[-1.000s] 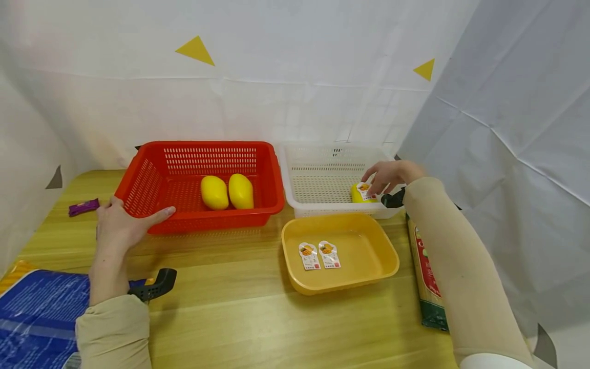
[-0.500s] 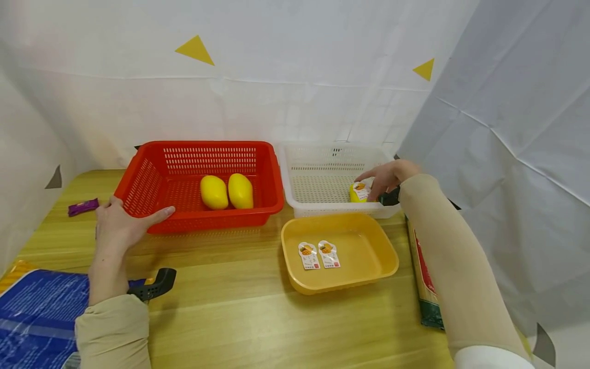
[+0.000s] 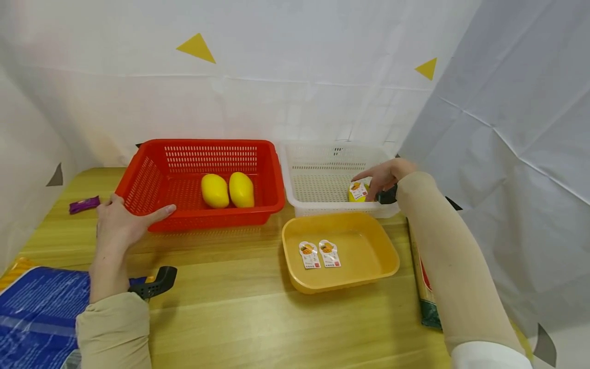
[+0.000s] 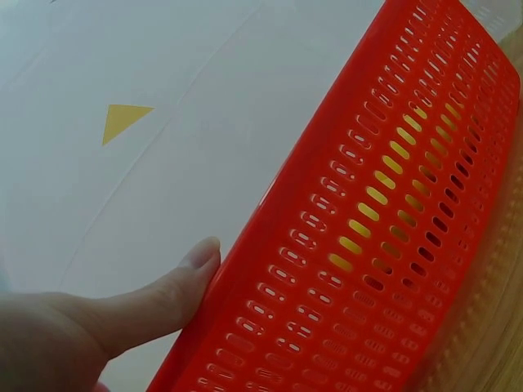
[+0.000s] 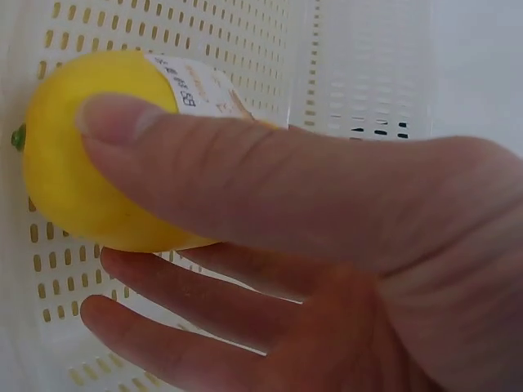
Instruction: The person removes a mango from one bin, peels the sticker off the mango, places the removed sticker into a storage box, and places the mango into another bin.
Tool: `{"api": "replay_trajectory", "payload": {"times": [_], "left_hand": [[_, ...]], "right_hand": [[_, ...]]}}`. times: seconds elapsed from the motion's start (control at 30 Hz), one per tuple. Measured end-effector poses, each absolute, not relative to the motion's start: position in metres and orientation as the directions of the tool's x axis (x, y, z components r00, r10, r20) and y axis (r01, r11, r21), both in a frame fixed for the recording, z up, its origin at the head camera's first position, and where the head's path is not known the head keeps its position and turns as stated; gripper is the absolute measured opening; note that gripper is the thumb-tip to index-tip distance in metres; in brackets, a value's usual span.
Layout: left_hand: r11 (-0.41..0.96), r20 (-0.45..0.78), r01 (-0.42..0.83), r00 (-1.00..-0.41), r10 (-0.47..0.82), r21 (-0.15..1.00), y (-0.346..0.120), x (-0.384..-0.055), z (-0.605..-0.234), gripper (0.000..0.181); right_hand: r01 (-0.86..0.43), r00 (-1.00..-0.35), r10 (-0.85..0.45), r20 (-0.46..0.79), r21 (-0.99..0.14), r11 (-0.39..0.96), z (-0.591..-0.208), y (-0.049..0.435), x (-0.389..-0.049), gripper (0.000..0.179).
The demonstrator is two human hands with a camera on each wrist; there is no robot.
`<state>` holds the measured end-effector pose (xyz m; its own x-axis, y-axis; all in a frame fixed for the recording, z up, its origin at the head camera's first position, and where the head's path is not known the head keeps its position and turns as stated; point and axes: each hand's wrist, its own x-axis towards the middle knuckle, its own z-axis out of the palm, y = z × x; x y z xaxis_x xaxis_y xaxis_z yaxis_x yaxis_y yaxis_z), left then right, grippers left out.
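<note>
One labelled fruit point(image 3: 357, 191), held between thumb and fingers of the right hand point(image 3: 386, 177) toward the near right corner of the white basket point(image 3: 322, 207), is probably light, firm and smooth, best taken by its sides. The left hand point(image 3: 122, 225) touches the near left corner of the red basket point(image 3: 207, 220), its hold unclear; two more fruits point(image 3: 214, 191) lie inside, two loose labels point(image 3: 329, 254) in the yellow tray point(image 3: 364, 256).

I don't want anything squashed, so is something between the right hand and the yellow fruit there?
Nothing visible stands between them. The right hand reaches inside the white basket, its thumb over the yellow fruit. Only the white label on the fruit might be under the hand; I can't tell.
</note>
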<state>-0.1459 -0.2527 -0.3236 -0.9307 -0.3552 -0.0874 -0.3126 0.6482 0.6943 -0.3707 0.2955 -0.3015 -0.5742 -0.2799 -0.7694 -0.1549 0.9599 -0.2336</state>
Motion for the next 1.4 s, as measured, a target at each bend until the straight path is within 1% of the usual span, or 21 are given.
{"api": "replay_trajectory", "payload": {"times": [0.3, 0.47, 0.77, 0.93, 1.0, 1.1, 1.2, 1.4], "left_hand": [[0.638, -0.095, -0.322, -0.927, -0.363, 0.700, -0.252, -0.146, -0.324, 0.112], [0.636, -0.091, -0.319, -0.927, -0.364, 0.703, -0.252, -0.146, -0.323, 0.112], [0.658, -0.077, -0.311, -0.930, -0.359, 0.686, -0.251, -0.147, -0.324, 0.112], [0.658, -0.085, -0.321, -0.927, -0.364, 0.681, -0.252, -0.147, -0.323, 0.112], [0.654, -0.091, -0.326, -0.926, -0.366, 0.683, -0.252, -0.146, -0.323, 0.112], [0.656, -0.090, -0.326, -0.926, -0.367, 0.681, -0.253, -0.147, -0.324, 0.112], [0.660, -0.089, -0.327, -0.926, -0.368, 0.676, -0.254, -0.147, -0.325, 0.113], [0.663, -0.090, -0.326, -0.927, -0.364, 0.674, -0.254, -0.148, -0.325, 0.114]], "right_hand": [[-0.148, -0.578, -0.289, -0.763, -0.250, 0.957, -0.302, 0.294, -0.369, 0.098], [-0.115, -0.574, -0.294, -0.764, -0.280, 0.953, -0.300, 0.292, -0.366, 0.094], [-0.007, -0.549, -0.332, -0.767, -0.393, 0.920, -0.299, 0.298, -0.364, 0.095], [0.026, -0.548, -0.402, -0.733, -0.495, 0.868, -0.290, 0.299, -0.361, 0.094], [0.032, -0.559, -0.431, -0.709, -0.537, 0.843, -0.284, 0.299, -0.356, 0.093], [0.023, -0.591, -0.446, -0.672, -0.567, 0.823, -0.278, 0.298, -0.350, 0.093], [-0.008, -0.614, -0.464, -0.639, -0.582, 0.813, -0.274, 0.299, -0.345, 0.095], [-0.024, -0.662, -0.475, -0.580, -0.616, 0.787, -0.270, 0.298, -0.335, 0.098]]}}
